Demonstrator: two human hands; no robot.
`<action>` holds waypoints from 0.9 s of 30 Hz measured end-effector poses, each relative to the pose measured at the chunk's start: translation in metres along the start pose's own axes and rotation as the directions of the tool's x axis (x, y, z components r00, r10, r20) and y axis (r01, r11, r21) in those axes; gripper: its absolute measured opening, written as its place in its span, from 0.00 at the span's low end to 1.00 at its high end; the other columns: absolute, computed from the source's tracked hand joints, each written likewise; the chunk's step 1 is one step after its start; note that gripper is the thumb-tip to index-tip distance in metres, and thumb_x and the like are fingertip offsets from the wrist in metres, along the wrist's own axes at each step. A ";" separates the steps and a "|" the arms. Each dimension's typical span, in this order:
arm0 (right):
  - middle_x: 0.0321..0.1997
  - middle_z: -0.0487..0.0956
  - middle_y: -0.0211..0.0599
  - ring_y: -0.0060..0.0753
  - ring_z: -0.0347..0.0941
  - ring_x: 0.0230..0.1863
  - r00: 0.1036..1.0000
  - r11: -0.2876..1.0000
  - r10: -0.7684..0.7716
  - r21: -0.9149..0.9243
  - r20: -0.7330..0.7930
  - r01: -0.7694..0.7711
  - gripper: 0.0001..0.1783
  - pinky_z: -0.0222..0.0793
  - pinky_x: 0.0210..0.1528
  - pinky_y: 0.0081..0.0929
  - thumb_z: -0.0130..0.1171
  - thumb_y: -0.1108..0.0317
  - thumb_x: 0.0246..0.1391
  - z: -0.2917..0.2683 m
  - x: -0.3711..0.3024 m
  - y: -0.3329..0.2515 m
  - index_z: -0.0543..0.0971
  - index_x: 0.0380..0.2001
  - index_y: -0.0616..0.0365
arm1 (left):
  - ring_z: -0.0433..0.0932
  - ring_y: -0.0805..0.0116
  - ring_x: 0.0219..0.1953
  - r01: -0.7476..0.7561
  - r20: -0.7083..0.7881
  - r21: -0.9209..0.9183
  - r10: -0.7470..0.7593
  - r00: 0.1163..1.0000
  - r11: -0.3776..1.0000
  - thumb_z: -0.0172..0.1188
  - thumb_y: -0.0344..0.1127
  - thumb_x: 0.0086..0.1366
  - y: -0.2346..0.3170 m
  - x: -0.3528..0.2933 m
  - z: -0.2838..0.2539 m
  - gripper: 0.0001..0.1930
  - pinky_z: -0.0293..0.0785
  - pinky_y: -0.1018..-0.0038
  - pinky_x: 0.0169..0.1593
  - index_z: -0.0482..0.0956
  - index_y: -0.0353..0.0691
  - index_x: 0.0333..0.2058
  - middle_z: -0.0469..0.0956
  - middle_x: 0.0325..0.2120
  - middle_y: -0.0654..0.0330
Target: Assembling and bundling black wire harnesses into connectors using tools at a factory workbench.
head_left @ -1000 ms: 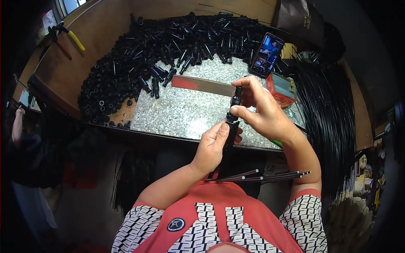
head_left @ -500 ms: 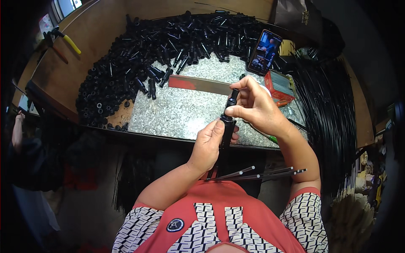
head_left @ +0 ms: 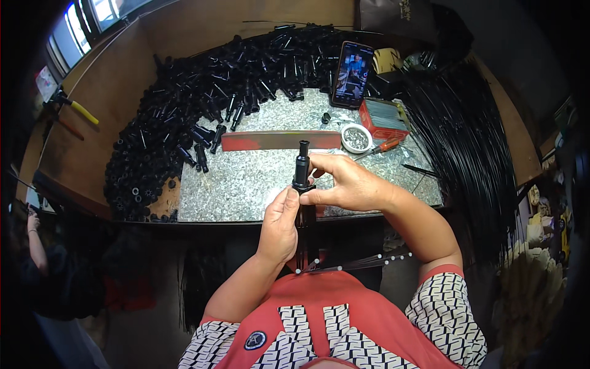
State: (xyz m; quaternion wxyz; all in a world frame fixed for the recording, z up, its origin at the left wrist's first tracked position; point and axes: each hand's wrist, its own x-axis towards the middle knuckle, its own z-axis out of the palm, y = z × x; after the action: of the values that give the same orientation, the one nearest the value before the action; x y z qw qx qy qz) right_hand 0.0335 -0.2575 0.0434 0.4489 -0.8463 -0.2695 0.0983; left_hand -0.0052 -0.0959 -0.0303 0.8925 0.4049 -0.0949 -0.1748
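Observation:
Upright in front of my chest stands a black stepped tubular fitting, its narrow top pointing away from me. My left hand is wrapped round the black shaft just under the fitting's collar, thumb pressed near that collar. From the right, my right hand pinches the collar with thumb and fingers, close to my left thumb. Part of the shaft is hidden behind my fingers. Below the hands, thin dark rods with pale tips fan out to the right, close to my red shirt.
A red-and-grey bar lies across the speckled board. Black fittings are heaped behind it. Beside the bar stand a white bowl of small metal pieces, a red box and a phone. Black rods fill the right side.
My right hand has slid from the fitting's top down to its collar, leaving the top uncovered. Both hands and the fitting appear further left in the view, which has itself shifted.

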 end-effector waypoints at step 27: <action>0.30 0.76 0.38 0.32 0.73 0.34 0.993 0.999 -0.026 -0.040 -0.114 0.022 0.20 0.68 0.38 0.29 0.71 0.62 0.39 0.006 0.001 0.004 0.73 0.31 0.61 | 0.75 0.74 0.34 0.017 0.024 0.026 -0.018 1.000 1.000 0.39 0.44 0.73 0.001 0.002 -0.007 0.19 0.73 0.76 0.42 0.69 0.34 0.48 0.76 0.33 0.60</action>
State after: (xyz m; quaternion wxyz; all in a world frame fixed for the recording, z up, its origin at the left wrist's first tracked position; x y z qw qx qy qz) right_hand 0.0337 -0.2545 0.0372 0.4486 -0.8557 -0.2552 0.0388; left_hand -0.0009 -0.0915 -0.0341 0.8844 0.4151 -0.1043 -0.1863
